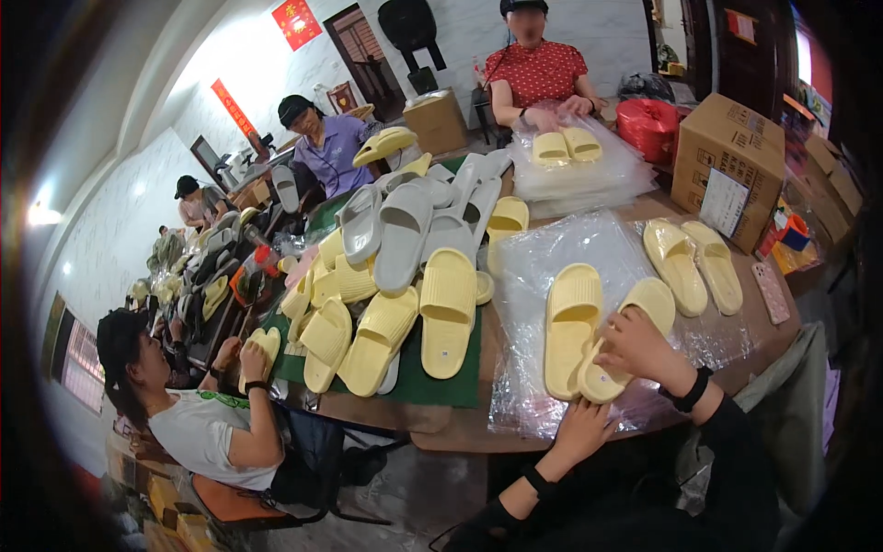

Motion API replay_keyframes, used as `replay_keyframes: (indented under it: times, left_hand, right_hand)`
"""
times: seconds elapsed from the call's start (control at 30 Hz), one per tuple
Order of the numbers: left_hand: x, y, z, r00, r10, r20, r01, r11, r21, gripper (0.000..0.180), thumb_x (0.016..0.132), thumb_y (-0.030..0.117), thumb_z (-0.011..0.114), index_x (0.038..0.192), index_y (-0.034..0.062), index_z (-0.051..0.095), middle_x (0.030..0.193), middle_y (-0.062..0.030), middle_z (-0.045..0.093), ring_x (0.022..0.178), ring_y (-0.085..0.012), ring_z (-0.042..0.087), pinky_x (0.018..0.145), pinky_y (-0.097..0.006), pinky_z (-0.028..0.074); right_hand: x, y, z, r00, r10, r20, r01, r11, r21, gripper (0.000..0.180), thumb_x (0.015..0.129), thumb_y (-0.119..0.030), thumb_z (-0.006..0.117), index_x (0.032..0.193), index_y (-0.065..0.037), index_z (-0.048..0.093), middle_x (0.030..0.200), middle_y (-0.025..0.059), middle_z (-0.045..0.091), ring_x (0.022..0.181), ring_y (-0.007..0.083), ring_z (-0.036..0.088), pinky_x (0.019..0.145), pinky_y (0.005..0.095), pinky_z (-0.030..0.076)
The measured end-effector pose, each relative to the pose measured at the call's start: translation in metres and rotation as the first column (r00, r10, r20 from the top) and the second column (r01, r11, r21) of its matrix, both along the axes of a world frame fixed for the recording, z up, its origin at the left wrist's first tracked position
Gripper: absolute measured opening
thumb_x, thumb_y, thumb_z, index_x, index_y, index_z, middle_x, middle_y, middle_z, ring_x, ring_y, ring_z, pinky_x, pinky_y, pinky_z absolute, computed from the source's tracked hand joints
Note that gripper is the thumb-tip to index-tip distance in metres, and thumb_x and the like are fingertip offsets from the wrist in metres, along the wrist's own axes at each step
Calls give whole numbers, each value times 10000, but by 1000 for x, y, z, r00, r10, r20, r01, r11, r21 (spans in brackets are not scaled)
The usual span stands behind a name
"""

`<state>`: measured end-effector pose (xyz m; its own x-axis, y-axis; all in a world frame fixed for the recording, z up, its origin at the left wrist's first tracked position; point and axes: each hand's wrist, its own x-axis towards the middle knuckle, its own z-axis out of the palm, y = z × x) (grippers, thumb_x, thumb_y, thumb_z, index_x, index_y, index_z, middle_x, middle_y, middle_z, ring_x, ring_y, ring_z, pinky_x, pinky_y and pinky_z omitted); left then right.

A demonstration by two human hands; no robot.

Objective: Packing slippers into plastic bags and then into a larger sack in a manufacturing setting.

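Observation:
My right hand (pixel 636 348) grips a pale yellow slipper (pixel 647 296) from above, with fingers curled over its side. That slipper is tilted, its heel toward me, touching its mate, another yellow slipper (pixel 572 317). Both are over clear plastic bags (pixel 524 359) piled at the table's edge; whether they are inside a bag I cannot tell. Just below the gripped slipper's heel, my left hand (pixel 585 431) has its fingers stretched out against the bag's near edge. To the right of these, a pair of yellow slippers (pixel 676 267) lies on clear plastic.
A heap of grey slippers (pixel 402 241) and yellow slippers (pixel 448 313) covers the green mat (pixel 451 391). Across the table, a person in red (pixel 543 78) handles bagged slippers. A cardboard box (pixel 729 166), red twine roll (pixel 646 132) and phone (pixel 771 293) stand rightward. Several co-workers sit leftward.

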<state>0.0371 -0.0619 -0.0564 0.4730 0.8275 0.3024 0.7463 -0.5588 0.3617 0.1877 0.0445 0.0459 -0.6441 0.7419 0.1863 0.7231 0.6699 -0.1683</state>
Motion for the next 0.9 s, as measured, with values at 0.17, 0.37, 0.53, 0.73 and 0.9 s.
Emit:
replay_keyframes:
  times: [0.17,0.37,0.53,0.73,0.9]
  left_hand:
    - [1,-1,3,999,43,4,-43,999,25,469,842,359,584,1158,16,542,1222,-165,491,1129,-344,447,985,-488,320]
    - [0,1,-3,999,47,15,-48,995,89,454,855,379,553,1137,23,557,1257,-155,470,1208,-342,389,1021,-536,258]
    - [1,-2,-14,994,51,92,-62,992,114,470,826,391,569,1087,0,558,1317,-163,422,1283,-360,321,1060,-531,211]
    - [-1,-6,-14,997,47,69,-55,992,114,483,856,392,527,1138,1,544,1350,-164,405,1313,-338,291,1075,-519,182]
    - [5,-2,-22,994,56,93,-64,995,82,529,861,395,519,1236,22,509,1362,-166,397,1326,-331,278,1078,-515,183]
  right_hand:
    - [-8,-3,-7,1000,1,-28,1,999,49,600,770,-465,649,1266,-155,517,1260,203,453,1142,363,464,998,477,319]
    - [-26,14,-1,996,-1,87,-11,989,145,607,813,-426,610,1349,-200,435,1295,208,439,1234,333,408,1091,502,151]
    - [-39,16,-8,980,-171,-100,177,982,61,462,807,-389,623,1173,-111,584,1124,214,513,973,347,533,833,478,414]
    - [-47,43,-10,904,-342,258,383,915,-128,520,844,-480,542,1199,-101,561,1006,215,578,968,385,556,806,481,448]
    - [-43,87,-39,909,-348,227,367,929,-45,577,880,-548,437,1225,-97,533,989,214,614,958,395,588,831,479,460]
